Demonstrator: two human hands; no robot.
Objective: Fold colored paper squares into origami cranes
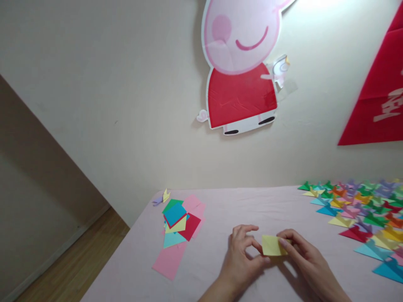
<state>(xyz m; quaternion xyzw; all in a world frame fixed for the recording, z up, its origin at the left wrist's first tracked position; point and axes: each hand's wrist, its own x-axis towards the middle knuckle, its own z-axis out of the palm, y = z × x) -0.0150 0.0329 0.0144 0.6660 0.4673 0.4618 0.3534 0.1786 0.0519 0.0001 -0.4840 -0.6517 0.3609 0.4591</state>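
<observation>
A small yellow piece of origami paper (271,246) is raised a little above the table, its shadow falling below it. My right hand (304,253) pinches its right side, with the thumb lying on the near face and the fingers behind. At the lower left corner of the paper, the thumb and index finger of my left hand (244,253) close in on the edge. The other fingers of that hand are curled loosely and stand apart from the paper. Whether the sheet is folded behind is hidden.
Loose coloured paper squares (175,214) lie overlapping at the left, with a pink sheet (170,260) nearest. Beyond them sit two small folded paper pieces (166,195). Rows of folded paper birds (355,233) cover the right side. The pink-covered table (132,268) meets the wall behind.
</observation>
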